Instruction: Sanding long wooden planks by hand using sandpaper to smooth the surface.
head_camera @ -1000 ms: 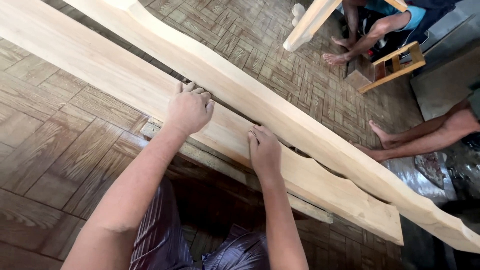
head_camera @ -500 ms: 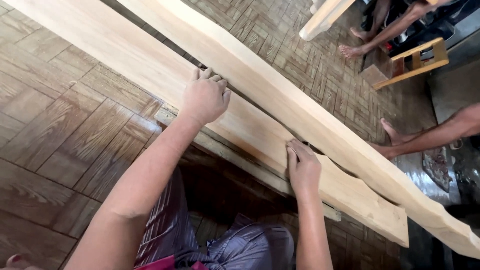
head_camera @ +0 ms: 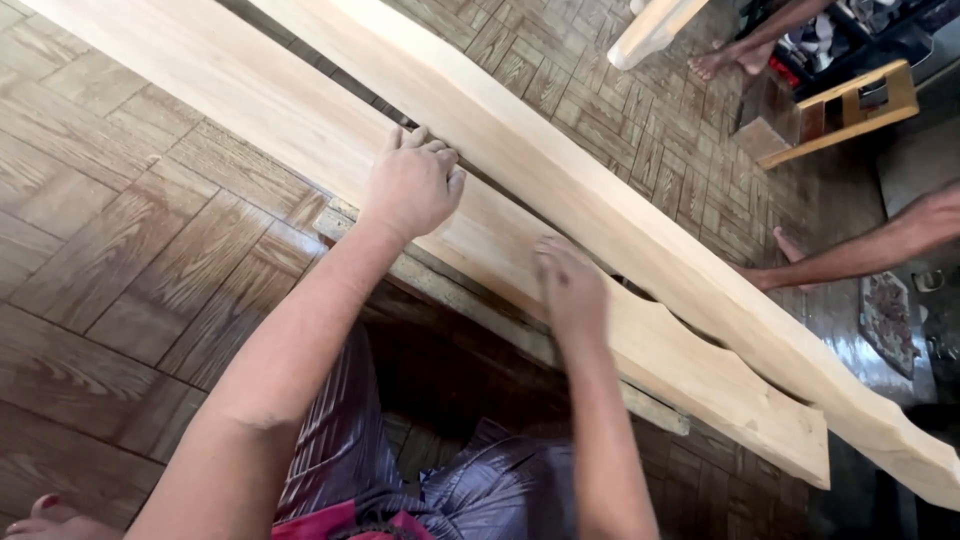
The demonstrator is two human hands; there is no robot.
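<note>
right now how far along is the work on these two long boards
Done: both pale boards look cut to shape, with curved notches along the edges. The near board lies on a worn wooden support, beside the far board.

In hand: the left hand presses the near board at the seam; the right hand is blurred over it.

Left: a dark gap shows between the boards, and the wood looks bare.

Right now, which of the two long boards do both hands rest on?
The near board, with the notched edge; left hand and right hand lie on it. The far board lies untouched beside it.
</note>
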